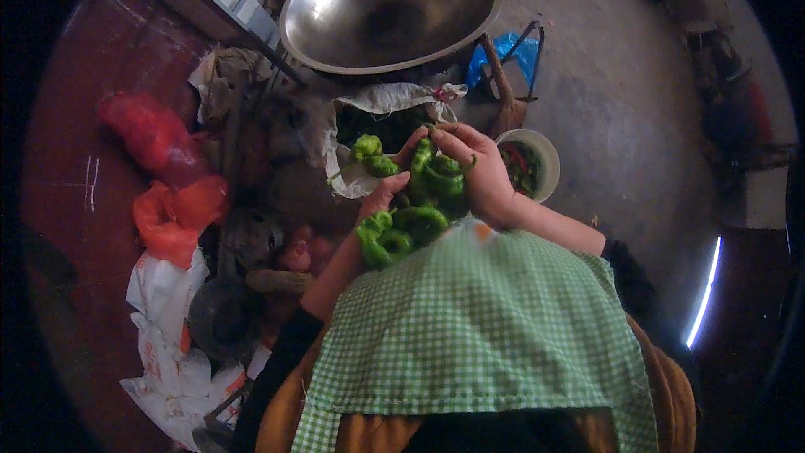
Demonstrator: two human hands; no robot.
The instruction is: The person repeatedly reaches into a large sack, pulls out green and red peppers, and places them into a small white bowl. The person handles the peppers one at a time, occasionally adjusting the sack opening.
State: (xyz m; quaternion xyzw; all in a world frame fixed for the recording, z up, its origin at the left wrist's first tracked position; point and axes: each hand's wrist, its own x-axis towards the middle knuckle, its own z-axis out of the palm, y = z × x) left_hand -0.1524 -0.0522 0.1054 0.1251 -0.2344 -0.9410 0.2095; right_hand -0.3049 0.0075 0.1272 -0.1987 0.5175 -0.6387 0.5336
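Curly green peppers cluster between my hands above the green checked apron (470,319). My right hand (485,174) curves around the right side of the bunch, its fingertips pinched at the stem end of an upright green pepper (422,155). Fingers of my left hand (387,191) close on that same pepper from the left, partly hidden behind it. More green peppers (390,239) lie by my left wrist on the apron's upper edge. Another lighter pair of peppers (369,153) sits just left of my fingers, over an open white sack (345,183) with dark green contents.
A wide metal bowl (394,0) stands beyond the sack. To my right is a pale bucket (549,169) holding green and red pieces. A blue plastic bag (520,50) lies behind it. Red net bags (180,210) and white plastic bags (168,344) are at left.
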